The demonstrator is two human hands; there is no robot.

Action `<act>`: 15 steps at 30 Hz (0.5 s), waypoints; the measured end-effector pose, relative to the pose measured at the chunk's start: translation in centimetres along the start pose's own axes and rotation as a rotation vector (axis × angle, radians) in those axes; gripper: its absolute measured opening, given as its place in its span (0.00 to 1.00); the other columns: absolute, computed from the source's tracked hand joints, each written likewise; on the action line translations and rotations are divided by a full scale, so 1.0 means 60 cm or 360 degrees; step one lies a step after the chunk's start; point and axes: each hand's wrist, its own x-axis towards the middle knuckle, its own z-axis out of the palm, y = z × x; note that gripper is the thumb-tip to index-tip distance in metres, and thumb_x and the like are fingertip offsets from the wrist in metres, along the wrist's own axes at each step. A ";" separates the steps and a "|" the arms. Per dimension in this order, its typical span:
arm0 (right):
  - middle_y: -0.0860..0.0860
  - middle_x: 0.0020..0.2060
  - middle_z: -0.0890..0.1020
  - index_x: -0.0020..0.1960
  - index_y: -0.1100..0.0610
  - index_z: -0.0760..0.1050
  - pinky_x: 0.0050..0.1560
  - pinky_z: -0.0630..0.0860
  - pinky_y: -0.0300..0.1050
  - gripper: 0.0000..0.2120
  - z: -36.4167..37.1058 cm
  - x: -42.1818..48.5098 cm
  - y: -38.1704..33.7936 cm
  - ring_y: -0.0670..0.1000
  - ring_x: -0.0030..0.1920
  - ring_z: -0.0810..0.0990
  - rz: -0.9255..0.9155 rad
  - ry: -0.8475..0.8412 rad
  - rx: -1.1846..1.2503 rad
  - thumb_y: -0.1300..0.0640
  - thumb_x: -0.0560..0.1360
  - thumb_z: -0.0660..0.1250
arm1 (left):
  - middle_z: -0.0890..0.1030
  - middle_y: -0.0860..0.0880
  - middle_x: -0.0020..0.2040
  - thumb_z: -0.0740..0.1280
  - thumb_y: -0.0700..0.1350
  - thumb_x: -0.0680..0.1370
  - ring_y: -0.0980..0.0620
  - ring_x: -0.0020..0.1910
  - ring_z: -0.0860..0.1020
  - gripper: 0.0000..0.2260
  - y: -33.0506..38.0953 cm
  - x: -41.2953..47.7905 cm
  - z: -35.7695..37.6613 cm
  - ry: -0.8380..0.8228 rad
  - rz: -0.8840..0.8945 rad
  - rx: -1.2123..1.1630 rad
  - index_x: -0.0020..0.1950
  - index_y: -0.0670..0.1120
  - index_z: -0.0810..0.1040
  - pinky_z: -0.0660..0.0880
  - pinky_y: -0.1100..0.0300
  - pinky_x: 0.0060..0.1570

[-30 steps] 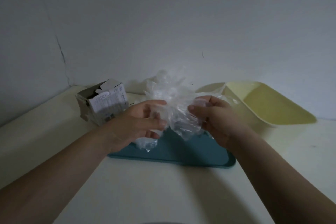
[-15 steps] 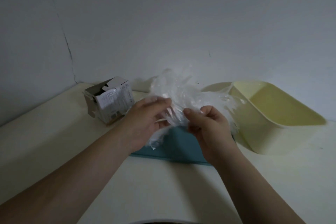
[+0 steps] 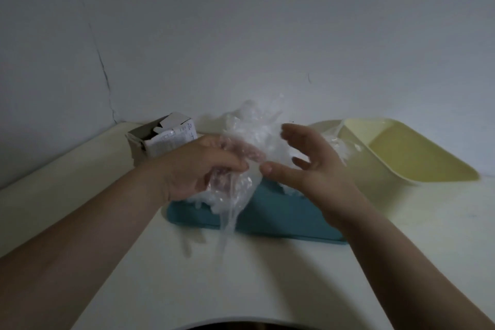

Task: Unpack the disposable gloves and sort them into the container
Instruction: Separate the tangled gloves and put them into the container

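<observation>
My left hand (image 3: 203, 166) held tight on a bunch of clear gloves (image 3: 241, 185), with the fingers curled round the thin plastic. The bunch hung down from that fist, so its long way ran up and down. A thin tail of it reached the table (image 3: 267, 276), just in front of the blue-green tray (image 3: 281, 220).

My right hand (image 3: 308, 169) was wide, with the fingers spread and holding nothing. It was just to the right of the bunch, and I could not tell if its fingertips touched the plastic. A fluffy heap (image 3: 254, 126) of more gloves stood behind both hands, over the tray.

The yellow tub (image 3: 415, 158) sat off to the right, past my right hand, so that hand was the nearer one to it. I think the bunch had to go that way, sideways to the right. I saw no gloves on the part of the tub's floor that showed, only a few wisps by its left rim.

The cardboard box (image 3: 160, 139) stood open at the back left, beside my left hand. What was inside it I could not see.
</observation>
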 end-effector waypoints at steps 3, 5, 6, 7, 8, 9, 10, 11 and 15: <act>0.55 0.55 0.86 0.61 0.62 0.81 0.59 0.79 0.49 0.24 -0.004 0.021 0.011 0.53 0.56 0.84 0.0093 -0.0468 0.0270 0.60 0.68 0.82 | 0.83 0.42 0.44 0.75 0.40 0.76 0.48 0.38 0.82 0.07 0.003 -0.001 0.018 -0.0129 0.0040 -0.0008 0.54 0.42 0.87 0.78 0.58 0.38; 0.62 0.47 0.85 0.53 0.68 0.81 0.52 0.80 0.50 0.17 -0.005 0.018 0.025 0.57 0.47 0.84 0.0166 -0.0463 0.0356 0.62 0.69 0.80 | 0.83 0.46 0.41 0.75 0.47 0.76 0.53 0.32 0.77 0.12 0.003 0.001 0.021 0.0009 0.0087 0.0051 0.54 0.41 0.86 0.74 0.60 0.32; 0.63 0.43 0.83 0.50 0.69 0.80 0.47 0.80 0.49 0.16 -0.007 0.014 0.035 0.58 0.43 0.83 0.0225 -0.0410 0.0399 0.61 0.69 0.79 | 0.82 0.49 0.37 0.74 0.50 0.74 0.55 0.29 0.74 0.13 0.002 0.003 0.019 0.0106 0.0109 0.0092 0.53 0.42 0.86 0.71 0.61 0.30; 0.64 0.41 0.82 0.48 0.70 0.79 0.44 0.79 0.49 0.17 -0.006 0.010 0.046 0.58 0.40 0.81 0.0291 -0.0352 0.0469 0.60 0.68 0.80 | 0.80 0.52 0.33 0.73 0.52 0.73 0.56 0.28 0.71 0.13 0.000 0.004 0.016 0.0206 0.0133 0.0114 0.51 0.44 0.86 0.68 0.61 0.29; 0.65 0.41 0.81 0.48 0.73 0.77 0.42 0.77 0.50 0.21 -0.005 0.004 0.056 0.60 0.39 0.80 0.0356 -0.0303 0.0555 0.58 0.68 0.81 | 0.78 0.55 0.30 0.73 0.53 0.72 0.57 0.26 0.69 0.13 -0.004 0.005 0.011 0.0290 0.0141 0.0128 0.49 0.45 0.86 0.66 0.62 0.28; 0.67 0.43 0.79 0.50 0.76 0.74 0.40 0.76 0.50 0.26 -0.004 -0.001 0.066 0.61 0.38 0.78 0.0407 -0.0254 0.0618 0.57 0.68 0.82 | 0.75 0.56 0.29 0.74 0.53 0.71 0.56 0.26 0.67 0.13 -0.008 0.008 0.004 0.0357 0.0135 0.0130 0.49 0.45 0.86 0.64 0.62 0.27; 0.68 0.42 0.78 0.52 0.78 0.73 0.36 0.75 0.47 0.30 -0.004 -0.006 0.072 0.61 0.35 0.77 0.0450 -0.0199 0.0642 0.55 0.68 0.82 | 0.73 0.56 0.28 0.75 0.53 0.70 0.56 0.26 0.64 0.13 -0.012 0.009 -0.001 0.0409 0.0131 0.0126 0.49 0.45 0.86 0.63 0.63 0.26; 0.66 0.40 0.77 0.51 0.78 0.73 0.29 0.73 0.43 0.30 -0.005 -0.012 0.076 0.58 0.29 0.74 0.0481 -0.0152 0.0644 0.54 0.69 0.81 | 0.72 0.55 0.28 0.76 0.53 0.70 0.56 0.25 0.63 0.13 -0.014 0.011 -0.005 0.0459 0.0142 0.0113 0.48 0.45 0.86 0.62 0.64 0.24; 0.56 0.25 0.73 0.35 0.64 0.73 0.24 0.73 0.39 0.18 -0.016 -0.034 0.078 0.51 0.22 0.66 0.0572 -0.0039 0.0669 0.52 0.76 0.72 | 0.68 0.50 0.29 0.73 0.47 0.78 0.56 0.24 0.64 0.05 -0.012 0.014 -0.021 0.0690 0.0220 0.0063 0.47 0.46 0.86 0.63 0.65 0.23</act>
